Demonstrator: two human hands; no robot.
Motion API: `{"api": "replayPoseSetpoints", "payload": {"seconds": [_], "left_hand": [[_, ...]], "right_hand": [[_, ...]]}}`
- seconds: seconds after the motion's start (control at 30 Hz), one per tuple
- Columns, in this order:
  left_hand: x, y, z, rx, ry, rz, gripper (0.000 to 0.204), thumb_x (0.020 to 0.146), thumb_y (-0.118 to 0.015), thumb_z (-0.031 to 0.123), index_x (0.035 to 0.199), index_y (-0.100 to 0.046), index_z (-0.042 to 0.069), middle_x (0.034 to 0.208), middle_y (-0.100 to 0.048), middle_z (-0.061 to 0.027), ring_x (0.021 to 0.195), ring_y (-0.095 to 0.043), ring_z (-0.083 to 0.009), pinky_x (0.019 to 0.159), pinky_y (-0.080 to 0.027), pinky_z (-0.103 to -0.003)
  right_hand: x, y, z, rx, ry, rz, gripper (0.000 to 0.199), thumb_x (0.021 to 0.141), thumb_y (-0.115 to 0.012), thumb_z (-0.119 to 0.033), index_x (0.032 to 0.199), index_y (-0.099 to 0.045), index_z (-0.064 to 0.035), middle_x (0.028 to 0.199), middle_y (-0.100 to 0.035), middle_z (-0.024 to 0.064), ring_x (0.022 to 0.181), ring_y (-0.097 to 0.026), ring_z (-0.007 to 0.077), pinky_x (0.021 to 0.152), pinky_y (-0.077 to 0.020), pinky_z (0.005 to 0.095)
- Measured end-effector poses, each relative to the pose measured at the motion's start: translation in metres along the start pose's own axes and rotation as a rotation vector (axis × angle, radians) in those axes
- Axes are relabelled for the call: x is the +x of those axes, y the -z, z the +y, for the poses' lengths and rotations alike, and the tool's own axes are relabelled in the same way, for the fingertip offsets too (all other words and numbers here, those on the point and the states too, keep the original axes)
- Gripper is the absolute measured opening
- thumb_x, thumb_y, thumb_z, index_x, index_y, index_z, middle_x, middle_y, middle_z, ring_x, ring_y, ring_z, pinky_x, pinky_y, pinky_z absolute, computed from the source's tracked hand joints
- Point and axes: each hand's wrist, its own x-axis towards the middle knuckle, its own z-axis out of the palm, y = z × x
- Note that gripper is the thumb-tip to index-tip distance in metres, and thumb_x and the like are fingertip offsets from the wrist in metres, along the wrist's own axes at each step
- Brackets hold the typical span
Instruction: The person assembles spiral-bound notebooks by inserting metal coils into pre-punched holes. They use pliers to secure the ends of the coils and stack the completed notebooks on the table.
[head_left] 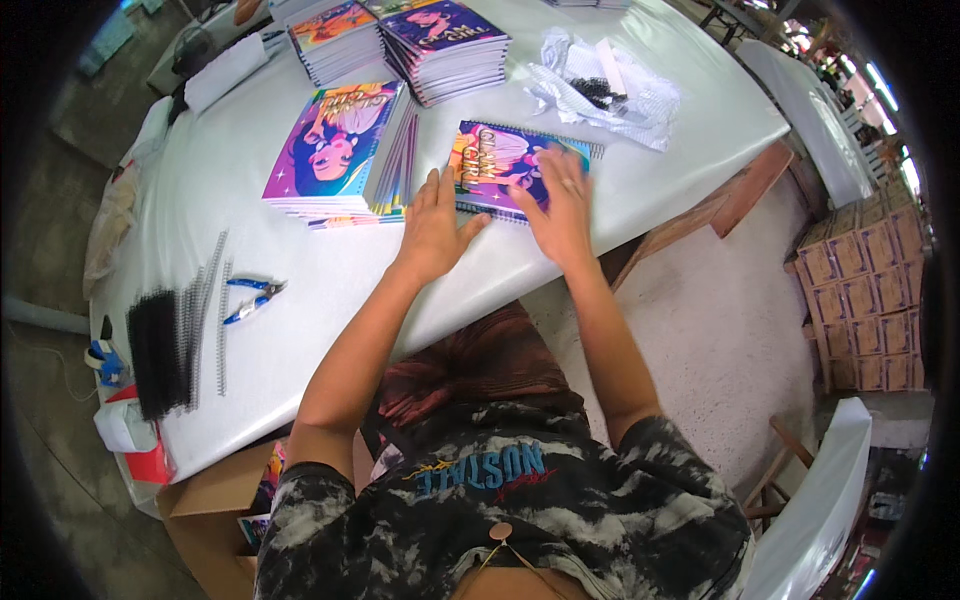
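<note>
A spiral-bound notebook (490, 170) with a colourful illustrated cover lies near the table's front edge, its black coil along the far side. My right hand (562, 205) rests over its right part, fingers spread and a little blurred. At its left edge, my left hand (434, 232) lies flat with the thumb apart, touching or nearly touching the notebook. Just left of that hand stands a stack of loose covers and pages (335, 150) with similar artwork. More coil shows under the notebook's near edge; what lies beneath is hidden.
Bound notebooks (445, 45) are piled at the back. Crumpled patterned paper (640, 105) holds black coil scraps. On the left lie black plastic coils (165, 345) and blue-handled cutters (252, 298). A cardboard box (205, 505) stands below the table; brown cartons (865, 290) are stacked right.
</note>
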Motion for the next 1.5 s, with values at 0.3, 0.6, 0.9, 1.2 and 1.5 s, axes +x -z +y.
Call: {"api": "replayPoseSetpoints", "payload": {"seconds": [0.3, 0.6, 0.9, 1.2, 1.5], "left_hand": [[-0.002, 0.008, 0.012, -0.039, 0.038, 0.024, 0.063, 0.07, -0.074, 0.024, 0.124, -0.046, 0.006, 0.119, -0.051, -0.0171, 0.108, -0.048, -0.0322, 0.091, -0.038, -0.039], [-0.001, 0.03, 0.022, -0.047, 0.081, 0.018, 0.055, 0.068, -0.074, 0.023, 0.117, -0.054, 0.007, 0.119, -0.052, -0.0167, 0.109, -0.049, -0.0315, 0.088, -0.043, -0.039], [-0.036, 0.129, -0.046, 0.498, -0.147, 0.325, 0.039, 0.074, -0.068, 0.015, 0.111, -0.059, 0.007, 0.107, -0.059, -0.0085, 0.095, -0.055, -0.028, 0.081, -0.044, -0.038], [-0.142, 0.179, 0.009, -0.551, -0.105, 0.226, 0.019, 0.082, -0.058, 0.015, 0.089, -0.064, -0.002, 0.079, -0.062, -0.0097, 0.068, -0.053, -0.0175, 0.064, -0.041, -0.029], [-0.235, 0.205, -0.137, 0.76, 0.875, 0.301, 0.025, 0.082, -0.059, 0.015, 0.103, -0.058, 0.002, 0.091, -0.063, -0.0146, 0.087, -0.06, -0.0327, 0.079, -0.045, -0.039]], "right_hand": [[-0.06, 0.005, 0.023, 0.097, -0.228, 0.154, 0.061, 0.078, -0.064, -0.031, 0.124, -0.045, 0.0031, 0.132, -0.04, 0.0232, 0.12, -0.037, 0.0362, 0.101, -0.0197, 0.0498], [-0.056, 0.005, 0.019, 0.073, -0.242, 0.181, 0.059, 0.077, -0.064, -0.025, 0.126, -0.044, 0.0013, 0.132, -0.042, 0.0184, 0.115, -0.04, 0.0345, 0.098, -0.0226, 0.047], [-0.066, 0.037, -0.012, 0.307, -0.146, 0.402, 0.048, 0.081, -0.059, -0.007, 0.125, -0.044, 0.0018, 0.124, -0.048, 0.0158, 0.114, -0.042, 0.0295, 0.099, -0.0276, 0.0398], [-0.035, 0.037, -0.089, 1.599, -0.032, -0.213, 0.038, 0.066, -0.073, 0.0, 0.101, -0.059, 0.0048, 0.099, -0.062, 0.0146, 0.079, -0.058, 0.0137, 0.072, -0.0457, 0.0271], [-0.03, 0.004, -0.098, 1.362, -0.134, -0.17, 0.013, 0.073, -0.067, 0.006, 0.085, -0.063, 0.0056, 0.078, -0.065, 0.0074, 0.069, -0.06, 0.0103, 0.065, -0.0484, 0.0226]]}}
